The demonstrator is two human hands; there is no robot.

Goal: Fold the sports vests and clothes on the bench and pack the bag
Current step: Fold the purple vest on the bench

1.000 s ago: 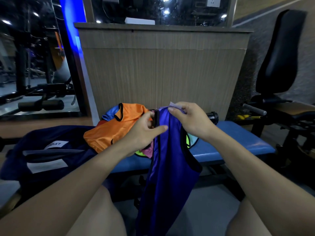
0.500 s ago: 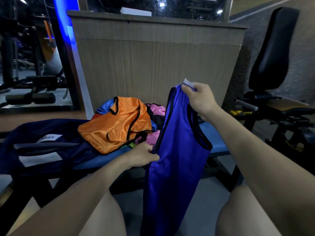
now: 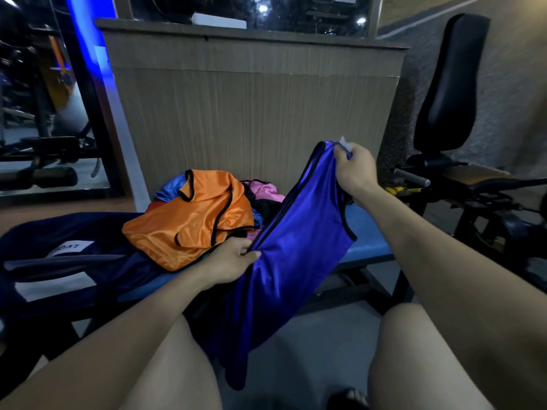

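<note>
A shiny blue sports vest (image 3: 299,247) with black trim hangs stretched between my hands in front of the bench. My right hand (image 3: 353,173) pinches its top corner, by a white label, raised high. My left hand (image 3: 233,260) grips its left edge lower down. An orange vest (image 3: 195,220) lies crumpled on the blue padded bench (image 3: 367,232), with pink and other coloured clothes (image 3: 263,192) behind it. A dark navy bag (image 3: 65,261) with white patches lies on the bench's left end.
A wooden panel wall (image 3: 254,113) stands right behind the bench. A black gym seat and machine (image 3: 450,93) is at the right. Weight equipment (image 3: 44,173) sits beyond the glass at the left. My bare knees and grey floor (image 3: 302,350) are below.
My right hand has lifted the vest's top corner up and to the right. My left hand slid down the vest's edge, and the vest now hangs spread at a slant.
</note>
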